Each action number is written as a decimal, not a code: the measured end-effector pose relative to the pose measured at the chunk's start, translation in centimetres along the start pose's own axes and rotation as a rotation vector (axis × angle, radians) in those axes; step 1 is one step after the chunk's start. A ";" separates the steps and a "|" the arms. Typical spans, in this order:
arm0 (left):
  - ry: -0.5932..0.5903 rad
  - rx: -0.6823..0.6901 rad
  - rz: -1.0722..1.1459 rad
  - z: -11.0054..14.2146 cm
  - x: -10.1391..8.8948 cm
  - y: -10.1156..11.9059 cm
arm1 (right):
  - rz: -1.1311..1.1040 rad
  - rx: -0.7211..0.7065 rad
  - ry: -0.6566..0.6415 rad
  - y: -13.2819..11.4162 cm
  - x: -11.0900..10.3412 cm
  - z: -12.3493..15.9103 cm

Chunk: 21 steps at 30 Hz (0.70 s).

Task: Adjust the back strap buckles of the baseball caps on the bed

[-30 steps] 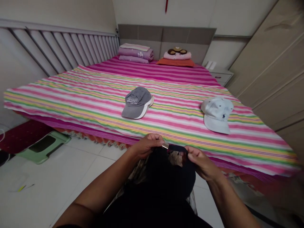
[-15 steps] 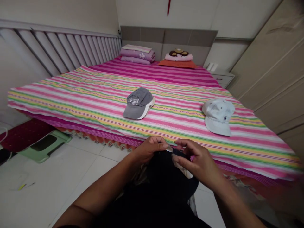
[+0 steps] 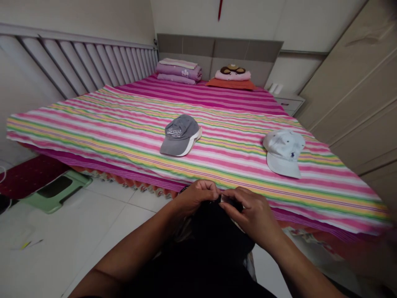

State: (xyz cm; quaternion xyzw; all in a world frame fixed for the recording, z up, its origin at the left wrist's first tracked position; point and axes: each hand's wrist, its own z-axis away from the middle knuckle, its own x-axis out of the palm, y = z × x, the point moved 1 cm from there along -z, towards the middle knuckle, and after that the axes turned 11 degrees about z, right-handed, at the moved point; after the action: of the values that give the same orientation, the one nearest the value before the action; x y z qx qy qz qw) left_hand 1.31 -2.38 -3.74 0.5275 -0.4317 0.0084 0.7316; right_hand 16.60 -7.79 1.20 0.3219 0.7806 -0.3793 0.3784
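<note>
Low in the middle, in front of the bed's edge, a dark cap point(image 3: 216, 216) is between my hands; much of it blends into the black clothing behind. My left hand point(image 3: 198, 198) is closed, thumb and forefinger pinching the cap's strap. Close beside it, my right hand point(image 3: 252, 213) pinches the strap as well, with a small pale piece point(image 3: 222, 199) at its fingertips. The fingertips of both hands nearly touch. Beyond them on the bed lie a grey cap point(image 3: 181, 135) with white lettering and, farther right, a pale cap point(image 3: 283, 151) with a small dark emblem.
A striped sheet point(image 3: 124, 136) covers the bed. Folded purple bedding point(image 3: 180, 72) and a pink and orange stack point(image 3: 231, 80) rest by the headboard point(image 3: 198, 45). A green stool point(image 3: 58, 192) stands on the tiled floor at left. Wardrobe doors point(image 3: 356, 91) rise at right.
My right hand has moved left towards my left hand, and its fingers have closed on the strap. The light inner part of the dark cap is now mostly covered. Both caps on the bed stay put.
</note>
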 end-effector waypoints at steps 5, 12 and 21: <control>0.028 -0.006 -0.007 0.0 0.1 0.1 | -0.080 0.081 -0.063 -0.1 -0.2 -0.3; 0.042 -0.100 -0.067 0.2 0.5 0.5 | -0.627 0.411 -0.396 1.5 -0.1 -1.4; 0.044 -0.070 -0.060 -0.3 0.7 0.4 | -0.843 0.396 -0.560 2.1 -0.6 -3.0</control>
State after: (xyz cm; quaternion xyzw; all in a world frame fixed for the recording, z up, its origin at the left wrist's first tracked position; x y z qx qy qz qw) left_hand 1.73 -2.31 -3.00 0.5142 -0.3994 -0.0172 0.7588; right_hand 17.53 -4.38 2.22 -0.0671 0.6252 -0.7091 0.3192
